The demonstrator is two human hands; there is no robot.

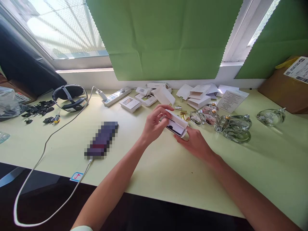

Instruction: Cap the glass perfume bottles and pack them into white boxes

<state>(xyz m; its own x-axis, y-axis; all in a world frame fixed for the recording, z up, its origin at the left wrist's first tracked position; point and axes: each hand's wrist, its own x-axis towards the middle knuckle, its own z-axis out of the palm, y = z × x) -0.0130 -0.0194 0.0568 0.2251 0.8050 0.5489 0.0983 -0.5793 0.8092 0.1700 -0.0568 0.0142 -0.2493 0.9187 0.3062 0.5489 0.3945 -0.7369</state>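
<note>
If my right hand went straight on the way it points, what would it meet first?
Your right hand would first press into the white box it holds; just beyond, your left hand seems next in line, though depth is unclear.

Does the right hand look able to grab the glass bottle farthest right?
Probably not straight away: the right hand is holding the open white box, and other glass bottles sit between it and that rightmost bottle.

From the wearer's head we look forward and down, near above the table [168,175], toward a green blind [168,38] at upper centre.
</note>
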